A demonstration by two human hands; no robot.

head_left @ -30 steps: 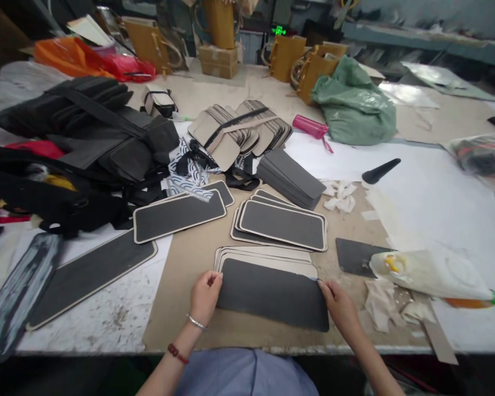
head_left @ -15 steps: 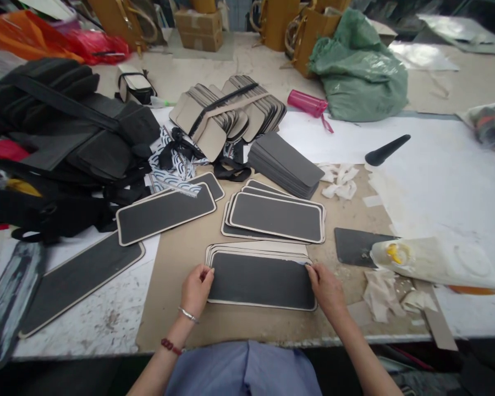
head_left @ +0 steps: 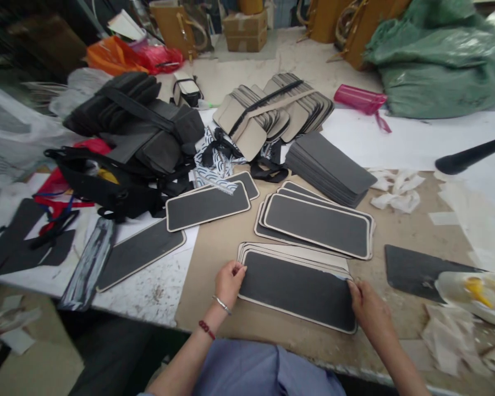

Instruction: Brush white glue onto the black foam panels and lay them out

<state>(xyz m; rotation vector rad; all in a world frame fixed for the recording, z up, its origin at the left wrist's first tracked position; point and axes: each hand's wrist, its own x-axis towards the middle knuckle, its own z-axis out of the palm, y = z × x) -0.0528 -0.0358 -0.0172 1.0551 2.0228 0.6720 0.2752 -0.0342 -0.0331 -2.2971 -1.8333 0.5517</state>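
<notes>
In front of me lies a dark rectangular panel with a pale border (head_left: 297, 291), on top of several pale panels (head_left: 289, 256) whose back edges fan out behind it. My left hand (head_left: 230, 283) pinches its left end near the upper corner. At the right end, my right hand (head_left: 367, 302) is closed on the upper corner, thumb and fingers together. Just beyond is a pile of similar bordered panels (head_left: 317, 223). Two more overlap to the left, the front bordered panel (head_left: 208, 206) lying partly under a patterned ribbon.
A stack of plain dark panels (head_left: 330, 168) and a bundle of strapped pale pieces (head_left: 272, 110) stand behind. Black bags (head_left: 148, 121) are heaped at left. On the right are a dark plate (head_left: 416, 269), a plastic container (head_left: 478, 291) and a black-handled tool (head_left: 474, 157).
The view has turned left, so everything appears shifted to the right. Both hands stay at the ends of the dark panel, which otherwise looks unmoved.
</notes>
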